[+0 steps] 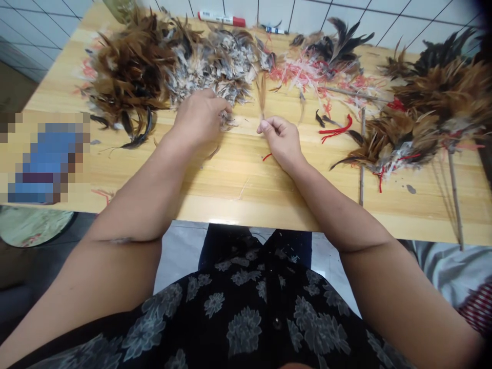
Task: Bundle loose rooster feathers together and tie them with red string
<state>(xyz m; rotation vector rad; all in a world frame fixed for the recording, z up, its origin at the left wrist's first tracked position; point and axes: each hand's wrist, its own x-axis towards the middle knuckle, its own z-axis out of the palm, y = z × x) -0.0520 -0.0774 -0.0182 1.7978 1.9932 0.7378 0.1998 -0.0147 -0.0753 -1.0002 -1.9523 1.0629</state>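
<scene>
My right hand (280, 138) pinches the lower end of a slim brown feather (262, 95), which stands upright above the thumb and fingertip. To the left, my left hand (202, 115) lies at the near edge of a pile of grey and white feathers (215, 61), its fingers curled over a small grey feather (226, 122); the fingertips are partly hidden. A big heap of brown feathers (130, 66) adjoins that pile on the left. A short red strand (266, 157) lies just below my right hand.
On the right, feather bundles (400, 133) lie with thin sticks (453, 200), one jutting past the table's front edge. Pink and white strands (307, 74), red ties (338, 129) and a red-capped marker (221, 19) are on the wooden table (238, 205). A blurred blue item (49, 159) is far left.
</scene>
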